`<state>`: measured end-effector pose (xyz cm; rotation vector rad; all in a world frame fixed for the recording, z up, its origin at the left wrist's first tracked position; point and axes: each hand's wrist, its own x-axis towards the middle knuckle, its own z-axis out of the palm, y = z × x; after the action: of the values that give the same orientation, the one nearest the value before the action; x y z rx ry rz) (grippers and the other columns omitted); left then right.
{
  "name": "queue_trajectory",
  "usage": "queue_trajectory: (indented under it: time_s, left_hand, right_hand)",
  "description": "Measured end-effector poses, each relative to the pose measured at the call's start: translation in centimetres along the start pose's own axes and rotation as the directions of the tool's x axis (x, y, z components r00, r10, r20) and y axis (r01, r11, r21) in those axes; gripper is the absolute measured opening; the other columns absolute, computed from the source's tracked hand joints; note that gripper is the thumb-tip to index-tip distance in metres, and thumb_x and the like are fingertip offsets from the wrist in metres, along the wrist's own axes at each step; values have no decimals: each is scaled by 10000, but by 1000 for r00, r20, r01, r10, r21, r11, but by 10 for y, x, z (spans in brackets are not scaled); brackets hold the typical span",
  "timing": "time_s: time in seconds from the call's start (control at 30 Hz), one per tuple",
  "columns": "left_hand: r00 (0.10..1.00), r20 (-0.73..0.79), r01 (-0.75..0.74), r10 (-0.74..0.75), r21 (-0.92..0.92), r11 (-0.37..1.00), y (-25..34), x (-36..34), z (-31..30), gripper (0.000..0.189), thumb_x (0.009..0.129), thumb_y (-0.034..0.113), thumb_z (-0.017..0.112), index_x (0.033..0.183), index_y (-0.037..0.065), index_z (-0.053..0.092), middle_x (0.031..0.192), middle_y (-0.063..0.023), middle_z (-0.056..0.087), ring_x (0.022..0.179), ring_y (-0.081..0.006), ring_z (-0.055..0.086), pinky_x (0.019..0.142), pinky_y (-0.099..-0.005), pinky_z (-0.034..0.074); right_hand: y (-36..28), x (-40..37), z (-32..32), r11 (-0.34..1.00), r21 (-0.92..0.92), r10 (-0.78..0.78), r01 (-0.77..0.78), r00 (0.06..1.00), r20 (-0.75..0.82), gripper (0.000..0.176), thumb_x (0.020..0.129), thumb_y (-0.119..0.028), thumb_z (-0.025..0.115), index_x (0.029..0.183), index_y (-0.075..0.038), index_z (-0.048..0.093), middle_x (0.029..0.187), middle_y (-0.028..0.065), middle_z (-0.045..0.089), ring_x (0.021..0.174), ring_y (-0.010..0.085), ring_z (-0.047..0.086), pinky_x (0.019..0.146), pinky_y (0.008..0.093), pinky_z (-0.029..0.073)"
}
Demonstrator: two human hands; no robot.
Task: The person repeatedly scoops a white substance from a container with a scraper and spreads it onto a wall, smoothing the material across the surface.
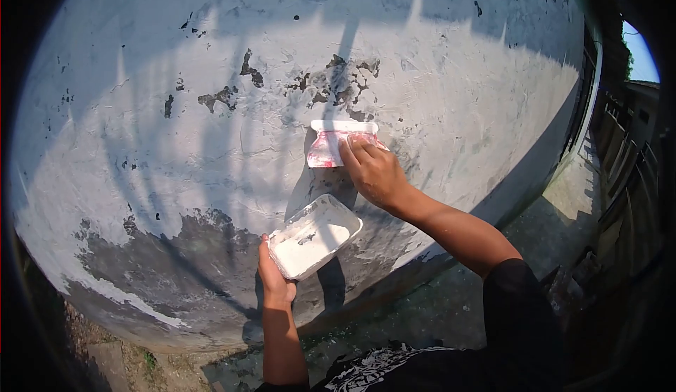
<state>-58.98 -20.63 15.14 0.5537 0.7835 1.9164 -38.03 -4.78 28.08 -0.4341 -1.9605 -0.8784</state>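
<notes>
My right hand [373, 172] grips a putty scraper [325, 150], red and white with a wide white-smeared edge along its top. The scraper lies close against the wall [239, 142], just below a cluster of dark bare patches. Lower and to the left, my left hand [275, 277] holds a rectangular plastic tub [290, 269] by its lower left side. White putty [320, 236] covers the inside of the tub, which is tilted toward me. Around the scraper the wall carries a rough whitish coat, with dark grey surface showing lower down.
Shadow crosses the top of the wall and streaks its sunlit middle. A concrete walkway [422, 307] runs along the wall's foot and on to the right. Beyond it stands a dark fence [623, 163]. Bare soil [158, 372] lies at the lower left.
</notes>
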Motion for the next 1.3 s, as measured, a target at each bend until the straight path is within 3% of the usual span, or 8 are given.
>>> queue_trajectory:
  time_s: [0.27,0.43,0.6,0.63,0.73,0.9,1.03,1.3]
  left_hand:
    - [1000,-21,-4,4,-4,1000,-9,-3,-8,540,1066,453,429,1303,-10,577,1264,-135,665,1128,-256,667,974,-372,524]
    - [993,-84,-87,84,-34,996,-13,-4,-8,536,1069,441,428,1314,-15,567,1277,-141,656,1127,-262,669,962,-375,535]
    - [971,-150,-189,186,-10,982,-4,-14,-14,526,1071,420,433,1321,-27,554,1273,-153,652,1127,-267,668,963,-382,537]
    - [969,-167,-192,184,-38,981,-3,-16,-15,511,1068,408,451,1313,-29,552,1259,-154,655,1123,-264,670,957,-374,540]
    - [945,-280,-164,168,37,986,6,-22,-14,496,1065,394,472,1304,-33,550,1244,-160,654,1126,-261,670,951,-365,541]
    - [980,-106,-167,168,12,986,0,-25,-35,446,1084,381,449,1251,-17,561,1167,-141,657,1039,-232,677,912,-374,555]
    - [992,-47,-118,115,-54,992,1,-38,-41,448,1094,388,413,1229,-8,572,1143,-124,663,1025,-214,676,906,-379,561]
    - [998,-60,19,-25,-99,995,9,-50,-35,488,1096,415,375,1261,-4,562,1181,-125,667,1065,-215,678,937,-372,555]
  right_hand:
    - [45,15,-29,868,-6,488,-496,856,-173,205,883,-36,658,1086,-43,681,936,134,738,749,307,712,608,402,564]
    - [-16,-13,10,985,76,163,-155,979,-119,198,893,-62,668,1082,-28,715,788,176,701,673,337,685,614,430,553]
    - [-12,17,-45,614,565,302,-550,826,476,139,905,-83,691,989,20,734,619,155,605,600,190,629,631,336,523]
    - [-13,25,-58,533,600,304,-596,797,522,187,901,-105,679,1037,21,704,796,259,673,676,396,653,635,389,492]
    - [-20,31,-58,358,755,150,-549,832,534,201,890,-103,700,1049,19,699,811,247,676,690,395,645,651,374,492]
    - [-60,46,-54,536,826,-405,-172,807,431,244,833,-26,679,1076,-45,670,889,216,701,870,426,689,725,517,506]
    - [-94,46,-47,657,748,-556,-92,612,563,312,805,-29,682,1115,-69,688,909,197,725,917,421,695,767,520,534]
    - [-90,40,-24,399,899,-650,-183,634,418,185,868,-64,679,1032,14,647,786,220,677,804,426,667,701,481,503]
